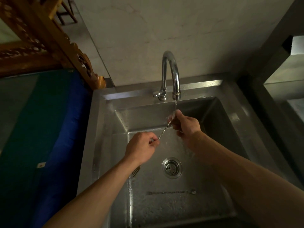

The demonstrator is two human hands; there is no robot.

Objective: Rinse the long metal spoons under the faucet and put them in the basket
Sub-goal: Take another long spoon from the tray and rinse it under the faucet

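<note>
Rinsing stage, head view. The square stainless-steel sink [230, 145] lies under both hands; the curved chrome faucet [171, 71] rises beyond the right hand, and its thin stream of water [175, 105] falls onto that hand's fingertips. The basket named in the task is not in view.

Risks, as judged here: the wet, slender twisted-stem metal spoon [164, 130] held between the hands could slip from either pinch and drop into the basin, since each grip takes it only by an end. Water striking the bowl may also splash outward. A second long metal spoon [171, 192] lies flat on the sink floor, nearer the person than both hands, still to be dealt with; the round metal drain strainer [171, 167] sits between it and the hands.

Pose: the right hand [185, 125] is raised toward the spout, fingers curled round the spoon's bowl end. The left hand [141, 149] is lower and nearer, thumb and fingers pinched on the stem's tail. The spoon spans diagonally between them.
</note>
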